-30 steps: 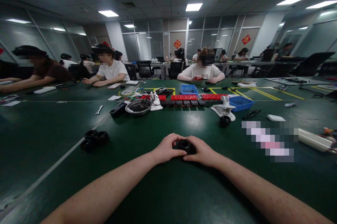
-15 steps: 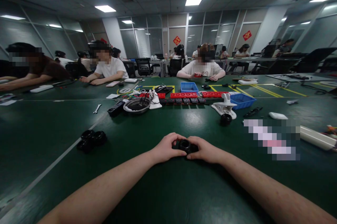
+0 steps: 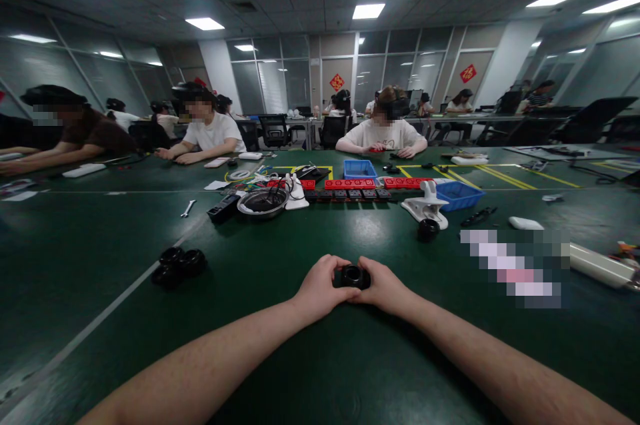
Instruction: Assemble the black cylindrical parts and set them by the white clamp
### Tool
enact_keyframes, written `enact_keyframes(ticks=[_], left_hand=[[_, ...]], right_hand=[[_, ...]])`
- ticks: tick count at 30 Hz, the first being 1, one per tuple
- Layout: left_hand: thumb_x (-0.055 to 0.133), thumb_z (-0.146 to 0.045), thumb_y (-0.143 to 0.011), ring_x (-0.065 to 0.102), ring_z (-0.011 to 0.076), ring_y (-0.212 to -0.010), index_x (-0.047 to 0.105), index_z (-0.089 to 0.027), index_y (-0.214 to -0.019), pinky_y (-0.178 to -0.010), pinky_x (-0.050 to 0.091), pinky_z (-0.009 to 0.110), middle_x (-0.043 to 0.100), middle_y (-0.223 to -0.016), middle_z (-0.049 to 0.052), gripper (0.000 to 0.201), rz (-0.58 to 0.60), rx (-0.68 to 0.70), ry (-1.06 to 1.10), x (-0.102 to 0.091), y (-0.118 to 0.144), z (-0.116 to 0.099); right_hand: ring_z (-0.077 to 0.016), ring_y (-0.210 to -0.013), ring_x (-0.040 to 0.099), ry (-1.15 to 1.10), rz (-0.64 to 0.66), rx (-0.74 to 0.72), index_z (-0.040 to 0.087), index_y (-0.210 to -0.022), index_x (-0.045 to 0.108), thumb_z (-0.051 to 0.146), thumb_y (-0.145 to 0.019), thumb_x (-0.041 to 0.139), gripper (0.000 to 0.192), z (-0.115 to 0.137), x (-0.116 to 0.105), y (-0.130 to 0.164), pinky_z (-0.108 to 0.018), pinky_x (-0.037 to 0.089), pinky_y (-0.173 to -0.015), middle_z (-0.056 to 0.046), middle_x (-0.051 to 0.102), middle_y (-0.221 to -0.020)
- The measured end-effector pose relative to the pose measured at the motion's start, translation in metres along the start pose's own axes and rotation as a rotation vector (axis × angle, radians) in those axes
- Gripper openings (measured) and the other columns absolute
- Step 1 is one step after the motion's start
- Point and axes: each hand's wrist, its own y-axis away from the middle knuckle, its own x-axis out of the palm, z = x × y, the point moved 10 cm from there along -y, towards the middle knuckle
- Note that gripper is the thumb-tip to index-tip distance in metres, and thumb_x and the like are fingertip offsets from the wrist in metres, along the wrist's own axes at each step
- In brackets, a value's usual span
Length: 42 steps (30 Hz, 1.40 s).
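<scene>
Between my two hands is a glossy black round part with a hole in its middle [image 3: 353,274]; its exact kind I cannot make out. My left hand [image 3: 325,286] curls round its left side, thumb along the near edge. From the other side my right hand [image 3: 377,284] grips it, fingers and thumb bent about the rim. Both hands are low over the green table [image 3: 280,358]. A cluster of similar black round parts [image 3: 180,266] lies to the left, and another black round part [image 3: 429,230] sits ahead on the right.
Farther forward are a metal bowl [image 3: 263,204], red power strips [image 3: 350,184], a white clip stand [image 3: 425,206] and blue trays [image 3: 457,195]. A wrench [image 3: 188,208] lies at left, a beige cylinder [image 3: 603,266] at right. Across the table a person [image 3: 383,132] handles something red.
My hands have closed in around the black round part, the right hand's fingers shifting along its right side. The view has tilted up slightly.
</scene>
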Motion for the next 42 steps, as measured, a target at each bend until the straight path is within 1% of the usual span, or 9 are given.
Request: enact_keyframes(ticks=[3,5,9,11,13,20,28,37,42], left_hand=[[0.07,-0.027,-0.057,0.047,0.0169,-0.076,0.055,-0.018,-0.09,-0.065,0.039,0.026,0.05,-0.086,0.002,0.038,-0.054,-0.025,-0.021,-0.005,0.002,0.001],[0.07,-0.027,-0.057,0.048,0.0172,-0.076,0.055,-0.018,-0.09,-0.065,0.04,0.027,0.05,-0.086,0.002,0.037,-0.044,-0.025,-0.025,-0.005,0.001,0.001],[0.069,-0.029,-0.058,0.046,0.0152,-0.072,0.055,-0.018,-0.091,-0.062,0.039,0.025,0.049,-0.084,0.001,0.037,0.025,0.023,-0.003,-0.005,-0.002,-0.002],[0.068,-0.03,-0.06,0.045,0.0139,-0.069,0.055,-0.018,-0.092,-0.06,0.039,0.024,0.048,-0.082,0.001,0.037,0.062,0.057,-0.005,-0.004,-0.004,-0.003],[0.068,-0.031,-0.061,0.044,0.0132,-0.067,0.055,-0.018,-0.094,-0.059,0.038,0.023,0.048,-0.08,0.0,0.038,0.104,0.091,-0.003,-0.002,-0.005,-0.004],[0.067,-0.031,-0.063,0.045,0.0126,-0.069,0.054,-0.02,-0.101,-0.059,0.037,0.021,0.049,-0.085,0.001,0.041,0.232,0.135,0.047,0.007,-0.006,-0.004],[0.067,-0.03,-0.063,0.044,0.0126,-0.069,0.054,-0.021,-0.102,-0.059,0.037,0.022,0.049,-0.085,0.0,0.042,0.25,0.14,0.043,0.009,-0.008,-0.004],[0.067,-0.033,-0.061,0.043,0.0127,-0.067,0.055,-0.02,-0.098,-0.058,0.035,0.022,0.048,-0.081,0.0,0.041,0.221,0.151,0.04,0.007,-0.005,-0.009],[0.069,-0.035,-0.058,0.044,0.0134,-0.066,0.056,-0.019,-0.093,-0.057,0.036,0.022,0.047,-0.078,-0.001,0.04,0.133,0.11,-0.022,0.003,-0.003,-0.009]], right_hand=[[-0.0127,-0.061,0.044,0.127,-0.113,0.049,0.017,-0.069,0.043,0.033,-0.054,0.067,0.033,0.001,-0.003,0.003,-0.022,0.026,-0.05,0.0,0.05,-0.068],[-0.014,-0.063,0.045,0.166,-0.13,0.048,0.017,-0.071,0.045,0.033,-0.057,0.066,0.031,0.005,-0.002,0.005,-0.023,0.028,-0.052,-0.001,0.051,-0.07],[-0.0188,-0.076,0.049,0.084,-0.082,-0.053,0.017,-0.09,0.051,0.039,-0.057,0.067,0.043,0.015,-0.003,0.007,-0.028,0.035,-0.063,-0.004,0.054,-0.083],[-0.0207,-0.084,0.049,0.007,-0.031,-0.133,0.019,-0.103,0.048,0.038,-0.057,0.068,0.054,0.02,-0.004,0.008,-0.031,0.036,-0.071,-0.005,0.054,-0.092],[-0.0211,-0.088,0.049,-0.055,0.039,-0.194,0.02,-0.109,0.047,0.034,-0.058,0.067,0.056,0.022,-0.004,0.008,-0.033,0.036,-0.075,-0.005,0.053,-0.097],[-0.0179,-0.082,0.05,-0.177,0.241,-0.241,0.018,-0.095,0.056,0.025,-0.063,0.065,0.034,0.021,0.0,0.008,-0.029,0.038,-0.072,-0.002,0.055,-0.089],[-0.0158,-0.075,0.05,-0.229,0.292,-0.205,0.017,-0.088,0.057,0.023,-0.064,0.064,0.027,0.017,0.002,0.006,-0.025,0.039,-0.066,0.0,0.054,-0.082],[-0.0126,-0.066,0.047,-0.259,0.259,-0.105,0.015,-0.079,0.053,0.027,-0.056,0.069,0.03,0.007,0.004,0.002,-0.021,0.035,-0.056,0.002,0.05,-0.072],[-0.0121,-0.061,0.044,-0.042,0.098,-0.033,0.017,-0.068,0.046,0.036,-0.05,0.071,0.037,0.003,0.001,0.002,-0.02,0.029,-0.049,0.002,0.048,-0.067]])
